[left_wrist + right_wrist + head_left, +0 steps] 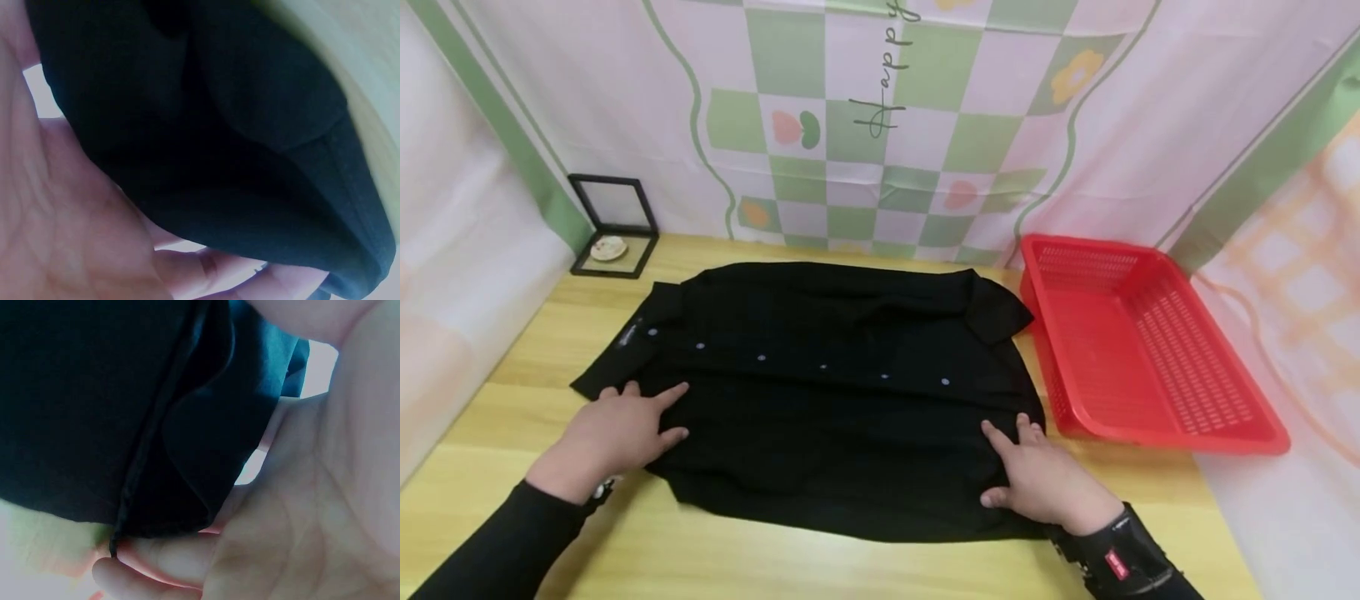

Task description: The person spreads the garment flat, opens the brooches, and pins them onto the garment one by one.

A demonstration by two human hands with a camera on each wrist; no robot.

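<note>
A black button-up shirt (820,425) lies spread sideways on the table in the head view, its row of small pale buttons running left to right. Its collar (617,358), with a small label, is at the left. My left hand (621,427) rests on the near edge beside the collar, fingers spread. At the opposite end, my right hand (1048,483) touches the near right corner with fingers extended. Dark cloth (237,206) lies along the fingers in the left wrist view. In the right wrist view, a seamed edge of cloth (94,425) crosses the fingers.
A red plastic basket (1157,446) with slotted sides stands right of the shirt, close to its edge. At the back left, a black-framed open case (643,200) holds a small round pale object (608,247). A patterned curtain (917,125) hangs behind the wooden table (790,567).
</note>
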